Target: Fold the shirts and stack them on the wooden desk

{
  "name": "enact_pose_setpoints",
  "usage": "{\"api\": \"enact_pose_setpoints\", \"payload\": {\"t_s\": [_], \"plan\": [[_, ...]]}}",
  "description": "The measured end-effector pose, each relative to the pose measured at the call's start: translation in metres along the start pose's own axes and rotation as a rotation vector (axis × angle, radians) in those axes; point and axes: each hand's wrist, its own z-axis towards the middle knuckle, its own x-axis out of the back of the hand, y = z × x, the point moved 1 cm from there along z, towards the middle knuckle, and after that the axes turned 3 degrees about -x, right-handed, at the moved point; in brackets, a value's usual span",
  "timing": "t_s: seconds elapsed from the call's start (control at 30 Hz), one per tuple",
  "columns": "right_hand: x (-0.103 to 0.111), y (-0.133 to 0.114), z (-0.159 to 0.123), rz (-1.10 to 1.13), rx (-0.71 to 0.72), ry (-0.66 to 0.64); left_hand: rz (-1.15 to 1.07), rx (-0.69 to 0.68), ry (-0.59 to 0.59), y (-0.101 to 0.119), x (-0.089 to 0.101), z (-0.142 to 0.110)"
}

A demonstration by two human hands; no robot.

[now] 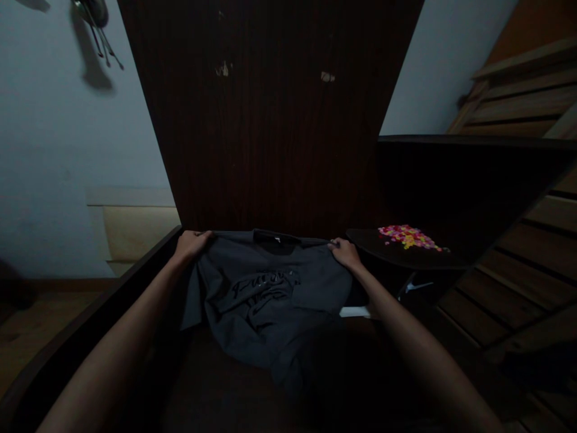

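A dark grey T-shirt (270,294) with black script lettering on its chest lies spread on a dark wooden surface (211,391) in dim light. My left hand (192,243) is closed on the shirt's left shoulder. My right hand (345,251) pinches the right shoulder. Both arms reach forward, and the collar (276,239) lies between the hands, close to a tall dark wooden panel (270,120). The shirt's lower part is bunched and wrinkled toward me.
A dark garment with a pink and yellow floral patch (408,236) lies to the right of the shirt. Wooden slats (527,240) lean at the right. A pale wall (58,150) and a wooden floor (27,325) are on the left, beyond the surface's raised edge (90,313).
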Motion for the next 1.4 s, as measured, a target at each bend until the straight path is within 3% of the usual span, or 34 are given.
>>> {"api": "enact_pose_setpoints", "payload": {"t_s": [0.1,0.2,0.27,0.37,0.47,0.57,0.63,0.7,0.8,0.97,1.07,1.17,1.23,1.3,1.4], "plan": [[0.001,-0.006,0.006,-0.076,-0.046,-0.055,0.264,0.076,-0.007,0.003,-0.005,0.007],[-0.008,-0.013,0.004,-0.190,-0.047,-0.146,0.429,0.034,0.023,0.002,-0.016,0.001],[-0.015,-0.016,-0.001,-0.273,0.000,-0.150,0.502,-0.067,0.061,0.001,-0.022,-0.008],[-0.018,-0.021,-0.014,-0.348,0.157,-0.001,0.599,-0.309,0.228,0.000,-0.027,-0.031],[-0.009,-0.029,-0.038,-0.176,0.359,0.108,0.612,-0.482,0.327,0.001,-0.029,-0.068],[0.006,-0.038,-0.075,0.132,0.568,-0.028,0.582,-0.417,0.149,0.000,-0.032,-0.112],[0.013,-0.040,-0.105,0.191,0.696,-0.193,0.637,-0.235,-0.024,-0.004,-0.033,-0.139],[0.015,-0.038,-0.131,0.103,0.768,-0.306,0.670,-0.098,-0.160,-0.010,-0.032,-0.161],[0.012,-0.032,-0.154,-0.105,0.748,-0.349,0.653,-0.005,-0.251,-0.019,-0.031,-0.178],[0.017,-0.025,-0.149,-0.268,0.777,-0.315,0.648,-0.009,-0.290,-0.033,-0.030,-0.181],[0.031,-0.014,-0.129,-0.339,0.681,-0.208,0.547,-0.057,-0.337,-0.042,-0.029,-0.174],[0.048,0.005,-0.108,-0.394,0.451,0.020,0.291,-0.051,-0.305,-0.050,-0.027,-0.162],[0.056,0.020,-0.099,-0.406,0.290,0.177,0.020,-0.012,-0.198,-0.053,-0.025,-0.156],[0.060,0.031,-0.097,-0.405,0.185,0.243,-0.312,0.049,-0.102,-0.055,-0.027,-0.154],[0.056,0.038,-0.107,-0.345,0.147,0.206,-0.785,0.122,-0.168,-0.053,-0.036,-0.163]]}}
